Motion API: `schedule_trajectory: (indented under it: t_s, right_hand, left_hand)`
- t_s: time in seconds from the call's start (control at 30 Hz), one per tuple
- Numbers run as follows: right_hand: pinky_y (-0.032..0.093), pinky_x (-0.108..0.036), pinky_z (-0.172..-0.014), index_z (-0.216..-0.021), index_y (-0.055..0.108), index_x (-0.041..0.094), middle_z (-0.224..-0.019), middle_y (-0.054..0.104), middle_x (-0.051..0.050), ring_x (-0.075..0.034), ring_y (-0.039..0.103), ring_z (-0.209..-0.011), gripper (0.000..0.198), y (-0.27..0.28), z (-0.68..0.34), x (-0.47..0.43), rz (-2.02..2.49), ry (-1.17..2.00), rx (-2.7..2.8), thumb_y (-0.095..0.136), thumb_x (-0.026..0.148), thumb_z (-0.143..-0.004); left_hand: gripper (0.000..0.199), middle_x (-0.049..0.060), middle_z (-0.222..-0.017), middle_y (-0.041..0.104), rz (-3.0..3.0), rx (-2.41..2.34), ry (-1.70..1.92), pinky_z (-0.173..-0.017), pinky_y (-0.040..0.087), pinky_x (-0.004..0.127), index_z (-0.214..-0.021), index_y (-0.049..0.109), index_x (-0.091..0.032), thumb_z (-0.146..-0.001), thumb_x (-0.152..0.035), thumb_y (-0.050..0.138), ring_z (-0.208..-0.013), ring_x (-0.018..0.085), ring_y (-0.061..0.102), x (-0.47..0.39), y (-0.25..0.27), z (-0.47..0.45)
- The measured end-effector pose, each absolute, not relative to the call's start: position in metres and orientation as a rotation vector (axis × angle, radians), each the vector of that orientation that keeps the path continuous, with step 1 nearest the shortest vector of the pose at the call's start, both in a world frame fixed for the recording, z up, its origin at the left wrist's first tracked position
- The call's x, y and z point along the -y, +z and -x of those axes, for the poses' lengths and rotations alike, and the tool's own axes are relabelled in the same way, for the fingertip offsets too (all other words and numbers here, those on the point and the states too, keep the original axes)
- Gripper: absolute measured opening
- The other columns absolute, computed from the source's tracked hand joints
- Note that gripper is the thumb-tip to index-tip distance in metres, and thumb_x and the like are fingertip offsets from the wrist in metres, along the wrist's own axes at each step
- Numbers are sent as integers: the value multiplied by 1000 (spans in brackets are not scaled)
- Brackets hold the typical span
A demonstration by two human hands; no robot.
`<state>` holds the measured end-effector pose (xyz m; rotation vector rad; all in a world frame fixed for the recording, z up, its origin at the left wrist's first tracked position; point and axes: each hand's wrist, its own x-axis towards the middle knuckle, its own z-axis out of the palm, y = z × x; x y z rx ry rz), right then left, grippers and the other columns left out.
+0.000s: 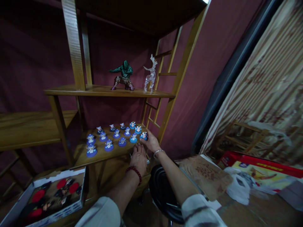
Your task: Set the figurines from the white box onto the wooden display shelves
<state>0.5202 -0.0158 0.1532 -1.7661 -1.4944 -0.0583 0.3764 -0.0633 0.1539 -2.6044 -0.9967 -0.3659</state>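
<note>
My right hand (152,142) reaches to the right end of the lower wooden shelf (80,160), its fingers closed around a small blue-and-white figurine (143,136) on a round base. Close beside it, my left hand (138,158) rests palm down at the shelf's front edge, fingers stretched forward and slightly apart. Small shiny bits show on either side of that hand; what they belong to is hidden. Rows of similar figurines stand on the shelf: purple-based ones (109,145), light-blue-based ones (133,138) and dark-based ones (112,127) at the back.
Above, a shelf carries a green crouching figure (124,75) and a clear deer figurine (151,75). An open box (81,179) with red and black pieces sits at lower left. A black round stool (163,192), paper bag (208,176) and red-yellow box (262,170) are at right.
</note>
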Motion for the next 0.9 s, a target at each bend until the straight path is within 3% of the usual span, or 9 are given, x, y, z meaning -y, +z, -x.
schedule_trajectory:
  t_s: [0.33, 0.5, 0.67, 0.77, 0.9]
  right_hand:
    - [43, -37, -88, -125, 34, 14, -113, 55, -13, -20, 53, -102, 55, 146, -516, 32, 1639, -50, 1325, 47, 38, -77]
    - [42, -39, -90, -122, 38, 13, -113, 55, -13, -20, 54, -102, 48, 139, -514, 44, 1617, -75, 1350, 45, 32, -78]
    - [41, -39, -91, -117, 42, 14, -111, 56, -11, -20, 53, -102, 42, 130, -508, 53, 1646, -118, 1376, 44, 28, -77]
    - [40, -40, -91, -115, 43, 14, -111, 55, -12, -21, 53, -101, 41, 127, -502, 59, 1640, -164, 1353, 43, 24, -76]
    - [42, -39, -88, -111, 45, 14, -107, 56, -13, -21, 54, -98, 36, 128, -487, 71, 1614, -186, 1294, 41, 22, -76]
  left_hand:
    - [49, 21, -128, 41, 2578, 1081, -462, -97, 26, 44, -125, 39, -2, -78, -10, 30, -119, 28, 35, 61, 141, -378]
    - [50, 19, -130, 39, 2595, 1033, -468, -98, 25, 49, -127, 38, -6, -78, -14, 30, -123, 28, 30, 60, 132, -376]
    - [51, 20, -131, 36, 2605, 1044, -532, -102, 21, 45, -125, 39, -1, -77, -15, 33, -125, 28, 26, 63, 126, -371]
    - [51, 19, -132, 35, 2644, 1020, -499, -101, 21, 49, -126, 38, -2, -77, -17, 32, -125, 28, 24, 67, 129, -362]
    - [58, 22, -136, 26, 2737, 964, -425, -102, 19, 47, -127, 34, 2, -76, -26, 36, -127, 29, 18, 74, 138, -344]
